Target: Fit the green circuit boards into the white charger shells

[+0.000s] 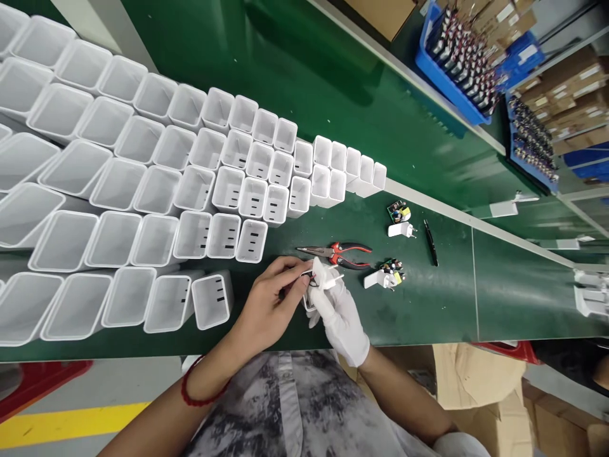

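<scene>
My bare left hand (273, 298) and my white-gloved right hand (340, 314) meet over the green mat (428, 304) near the table's front edge. Both are closed on one small white charger plug part (326, 274) with metal prongs and thin wires at its side. My left fingers pinch it from the left at the wires. My right hand grips it from below. Just beyond lie red-handled pliers (340, 252).
Rows of empty white charger shells (143, 184) cover the left of the mat. Two plug parts with circuit boards (386, 274) (400, 222) and black tweezers (431, 242) lie right of my hands. Blue bins of components (457, 57) stand far right.
</scene>
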A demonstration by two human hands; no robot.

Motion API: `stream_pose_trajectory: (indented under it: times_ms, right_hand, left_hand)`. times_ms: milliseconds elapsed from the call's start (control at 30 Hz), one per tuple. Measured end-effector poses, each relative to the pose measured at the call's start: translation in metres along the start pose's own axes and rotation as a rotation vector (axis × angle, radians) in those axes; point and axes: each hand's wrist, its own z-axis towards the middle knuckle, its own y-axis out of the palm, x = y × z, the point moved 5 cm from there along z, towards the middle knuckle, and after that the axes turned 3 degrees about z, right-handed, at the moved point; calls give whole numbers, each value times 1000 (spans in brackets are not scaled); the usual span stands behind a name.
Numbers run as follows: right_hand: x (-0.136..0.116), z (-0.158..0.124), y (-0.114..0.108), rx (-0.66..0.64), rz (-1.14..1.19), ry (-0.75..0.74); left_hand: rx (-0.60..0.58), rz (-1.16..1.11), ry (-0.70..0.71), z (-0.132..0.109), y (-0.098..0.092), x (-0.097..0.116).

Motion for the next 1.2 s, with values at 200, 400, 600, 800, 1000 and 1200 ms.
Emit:
stream_pose_trajectory:
  times_ms: [200,400,600,800,1000,1200]
  right_hand:
    - [-4,4,-3,96,-16,15]
    - [-5,5,-1,36,53,71]
    - [-14,7,1,115,-52,36]
    - [-13,4,-2,18,8,36]
    - [-3,-2,-1,29,153,91]
    - [1,-1,1,43,237,101]
  left_hand:
    - [50,13,41,-1,1,0]
    - [36,24,54,0,2,0]
    - [35,31,90,0,2,2]
    - [36,12,68,0,2,-2]
    - [58,15,94,-1,3,-1]
    - [62,22,92,-1,2,-2]
